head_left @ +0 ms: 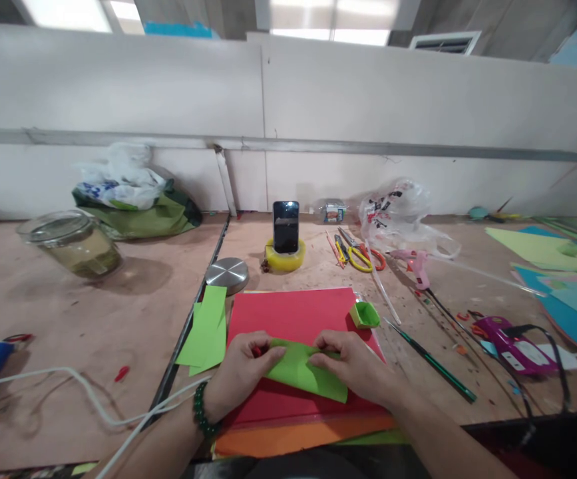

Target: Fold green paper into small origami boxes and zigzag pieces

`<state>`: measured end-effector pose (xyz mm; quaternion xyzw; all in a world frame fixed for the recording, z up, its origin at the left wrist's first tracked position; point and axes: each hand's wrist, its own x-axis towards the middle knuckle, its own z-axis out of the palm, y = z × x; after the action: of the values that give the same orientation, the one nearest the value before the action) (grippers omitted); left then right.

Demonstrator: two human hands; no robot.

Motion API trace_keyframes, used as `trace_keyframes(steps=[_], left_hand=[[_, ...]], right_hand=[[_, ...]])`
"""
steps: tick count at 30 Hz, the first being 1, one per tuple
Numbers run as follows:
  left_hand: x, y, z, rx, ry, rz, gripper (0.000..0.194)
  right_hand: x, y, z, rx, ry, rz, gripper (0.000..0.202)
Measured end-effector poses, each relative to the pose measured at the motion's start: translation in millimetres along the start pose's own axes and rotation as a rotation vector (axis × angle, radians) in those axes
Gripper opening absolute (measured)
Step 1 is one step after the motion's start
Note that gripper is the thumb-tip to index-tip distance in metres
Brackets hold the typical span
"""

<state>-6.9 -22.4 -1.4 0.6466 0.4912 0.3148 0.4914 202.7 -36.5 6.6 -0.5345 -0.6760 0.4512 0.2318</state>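
A strip of light green paper [301, 372] is held between my two hands above a red sheet [288, 313]. My left hand [245, 362] pinches its left end, thumb on top; a dark green bead bracelet [202, 409] circles that wrist. With thumb and fingers together, my right hand [348, 359] grips the strip's upper edge toward the right. The paper bends slightly, and its lower right corner hangs free. Just beyond my right hand, a small folded green paper box [365, 315] stands open-topped. More green paper strips [207, 326] lie left of the red sheet.
A phone [286, 227] stands in a yellow tape roll [285, 257]. Scissors [359, 257], a pink glue gun [418, 266] and a green craft knife [438, 359] lie to the right. A white cable [88, 392] crosses my left forearm. A glass jar [76, 246] sits at left.
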Motion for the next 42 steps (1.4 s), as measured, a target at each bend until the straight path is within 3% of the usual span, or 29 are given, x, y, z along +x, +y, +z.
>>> trace_keyframes(steps=[17,19,23,33,38,42], left_hand=[[-1,-2,-5.0,0.052,0.035,0.093,0.039],[-1,-2,-6.4,0.081,0.059,0.091,0.04],[-3,-2,-8.3,0.121,0.097,0.12,0.04],[-4,-6,-11.8,0.169,0.12,0.114,0.04],[-3,-5,-10.4,0.245,0.101,0.108,0.04],[3,0,-11.8,0.512,0.021,0.121,0.034]], right_hand=[[-1,5,-6,0.021,0.059,-0.044,0.009],[-2,5,-8,0.071,0.094,-0.015,0.006],[-6,6,-10,0.089,0.187,0.038,0.028],[-12,17,-3,0.348,0.385,-0.035,0.037],[-13,14,-5,0.266,0.4,-0.006,0.03],[-11,14,-4,0.042,0.376,-0.052,0.027]])
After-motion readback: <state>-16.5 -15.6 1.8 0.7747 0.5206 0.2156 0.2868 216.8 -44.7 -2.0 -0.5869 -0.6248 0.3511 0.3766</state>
